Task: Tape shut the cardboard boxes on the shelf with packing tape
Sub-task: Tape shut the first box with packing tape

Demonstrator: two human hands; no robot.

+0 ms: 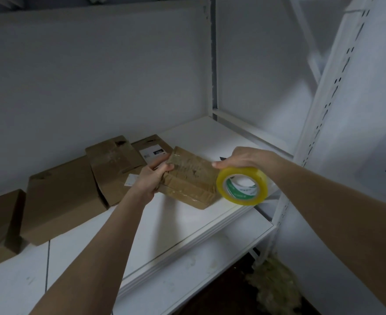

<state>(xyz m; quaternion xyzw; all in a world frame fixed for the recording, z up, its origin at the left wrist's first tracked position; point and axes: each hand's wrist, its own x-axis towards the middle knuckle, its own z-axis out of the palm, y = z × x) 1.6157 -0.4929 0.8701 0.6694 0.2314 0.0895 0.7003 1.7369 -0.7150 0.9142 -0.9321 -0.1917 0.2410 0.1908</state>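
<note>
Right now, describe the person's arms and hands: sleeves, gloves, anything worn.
The left forearm and right forearm are bare to the frame's edge; no sleeve shows. The left hand and right hand have no gloves, and no watch, bracelet or ring is visible.

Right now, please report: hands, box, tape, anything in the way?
Left hand grips small box, left end. Right hand holds tape roll beside it. Other boxes close behind, on the left.

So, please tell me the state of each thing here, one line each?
Small box: closed, taped over.
Tape roll: off the shelf, in hand.
Left hand: grips the small box.
Right hand: grips the tape roll.
Large box: closed, lying on the shelf.
</note>
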